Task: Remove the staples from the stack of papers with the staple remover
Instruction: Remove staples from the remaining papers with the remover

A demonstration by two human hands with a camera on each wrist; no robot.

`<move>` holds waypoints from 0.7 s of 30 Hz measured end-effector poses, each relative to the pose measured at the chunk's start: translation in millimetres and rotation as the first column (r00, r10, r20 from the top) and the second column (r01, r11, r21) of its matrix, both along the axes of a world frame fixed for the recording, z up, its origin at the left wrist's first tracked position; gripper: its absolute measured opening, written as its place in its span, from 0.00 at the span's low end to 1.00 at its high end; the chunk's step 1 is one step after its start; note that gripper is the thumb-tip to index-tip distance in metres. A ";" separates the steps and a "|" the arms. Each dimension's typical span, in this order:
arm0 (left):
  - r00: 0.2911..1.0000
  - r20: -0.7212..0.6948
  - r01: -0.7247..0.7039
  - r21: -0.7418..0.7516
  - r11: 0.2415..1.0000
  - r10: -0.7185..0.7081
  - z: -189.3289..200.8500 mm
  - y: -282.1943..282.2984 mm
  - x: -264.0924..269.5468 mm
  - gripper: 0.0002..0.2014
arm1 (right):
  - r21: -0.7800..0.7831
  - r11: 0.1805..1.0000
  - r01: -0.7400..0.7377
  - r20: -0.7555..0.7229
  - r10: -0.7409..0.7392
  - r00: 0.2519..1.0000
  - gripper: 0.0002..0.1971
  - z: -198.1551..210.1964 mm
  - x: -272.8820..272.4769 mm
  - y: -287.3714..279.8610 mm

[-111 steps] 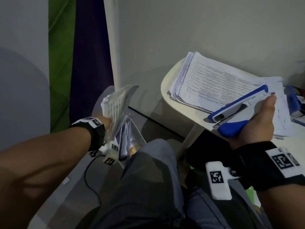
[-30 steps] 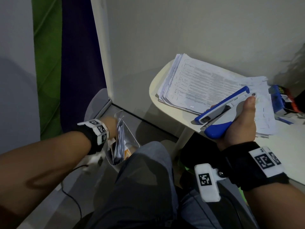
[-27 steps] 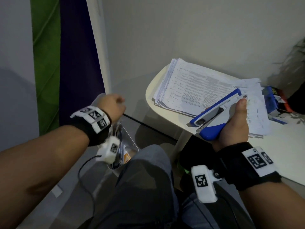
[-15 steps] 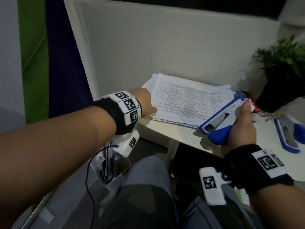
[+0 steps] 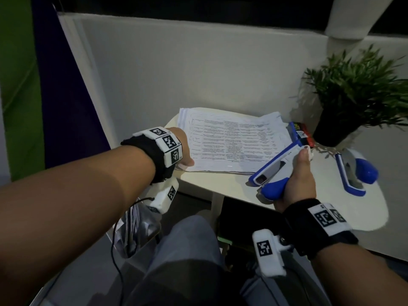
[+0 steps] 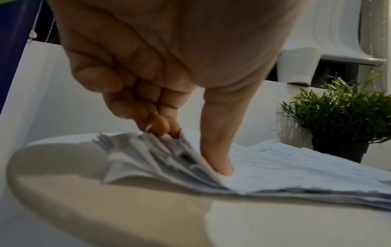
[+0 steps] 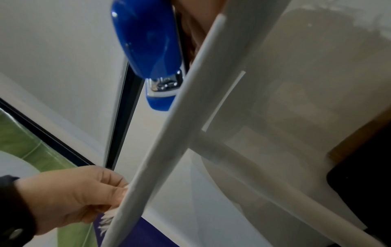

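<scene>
Corner of the white printed paper stack (image 5: 231, 142) is pinched by the left hand (image 5: 184, 149); the blue-and-white staple remover (image 5: 273, 171), gripped by the right hand (image 5: 298, 180), is held just beside the stack's opposite, right end.

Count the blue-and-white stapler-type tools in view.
2. One tool is gripped in the right hand at the table's near edge; the other tool lies on the table near the plant. More may be hidden.

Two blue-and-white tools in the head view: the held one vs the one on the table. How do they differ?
The held tool is gripped in the right hand; the spare tool lies untouched on the table. The held tool sits beside the papers' near right corner; the spare tool lies farther right, near the plant. Both are blue and white, of similar build.
</scene>
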State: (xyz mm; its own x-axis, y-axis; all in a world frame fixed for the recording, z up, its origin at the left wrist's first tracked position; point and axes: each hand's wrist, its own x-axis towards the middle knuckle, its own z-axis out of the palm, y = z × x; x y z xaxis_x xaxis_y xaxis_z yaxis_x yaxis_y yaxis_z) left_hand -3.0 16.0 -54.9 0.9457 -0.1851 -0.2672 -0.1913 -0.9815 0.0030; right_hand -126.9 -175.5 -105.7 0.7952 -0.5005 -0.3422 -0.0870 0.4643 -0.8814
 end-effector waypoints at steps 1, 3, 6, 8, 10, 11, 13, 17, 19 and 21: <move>1.000 -0.002 -0.004 -0.006 1.000 0.004 -0.3 -1.7 -0.8 0.22 | -0.009 1.000 0.011 -0.007 -0.011 1.000 0.18 -0.1 -0.2 0.2; 1.000 -0.014 -0.008 -0.006 1.000 0.008 0.5 -5.1 -3.4 0.23 | -0.025 0.999 0.022 -0.017 -0.022 1.000 0.18 -0.8 0.2 -0.7; 1.000 0.020 -0.017 -0.165 0.986 0.020 -3.0 -0.6 -4.6 0.11 | -0.028 0.999 0.029 -0.003 -0.029 1.000 0.28 -4.0 -1.1 -5.8; 0.993 0.060 -0.063 -0.481 0.874 0.105 -8.7 12.4 -11.2 0.09 | -0.040 0.999 0.014 0.002 -0.013 1.000 0.48 -12.9 -4.4 -14.3; 0.979 0.061 -0.093 -0.714 0.694 0.193 -15.4 23.8 -27.7 0.15 | -0.045 0.999 -0.005 -0.015 0.004 1.000 0.37 -1.6 -10.2 -11.4; 0.981 -0.003 -0.122 -0.784 0.609 0.193 -18.1 27.7 -38.7 0.16 | -0.038 0.999 -0.016 -0.005 0.016 1.000 0.26 3.8 -12.5 -10.4; 0.984 -0.109 -0.167 -0.842 0.512 0.140 -25.6 36.7 -58.9 0.16 | -0.009 0.999 -0.048 0.072 0.049 0.996 0.20 7.0 -13.4 -19.3; 0.978 -0.191 -0.205 -0.823 0.529 0.081 -49.2 52.1 -75.4 0.21 | -0.247 0.961 -0.125 0.021 0.135 0.991 0.33 26.3 -11.1 -28.3; 0.981 -0.182 -0.189 -0.811 0.553 0.069 -57.4 56.8 -80.5 0.20 | -0.398 0.901 -0.173 -0.047 0.168 0.985 0.47 35.5 -12.9 -33.5; 0.979 -0.202 -0.172 -0.814 0.555 0.007 -61.6 61.1 -85.0 0.26 | -0.369 0.922 -0.115 -0.012 0.119 0.993 0.33 40.7 -13.6 -37.7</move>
State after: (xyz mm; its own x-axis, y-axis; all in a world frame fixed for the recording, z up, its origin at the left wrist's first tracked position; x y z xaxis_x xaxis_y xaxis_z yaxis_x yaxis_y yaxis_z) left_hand -88.1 77.2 -116.6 0.9297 -0.3181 -0.1857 -0.0184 -0.5436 0.8391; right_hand -140.5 -213.1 -65.0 0.8585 -0.4925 -0.1430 -0.1110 0.0939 -0.9894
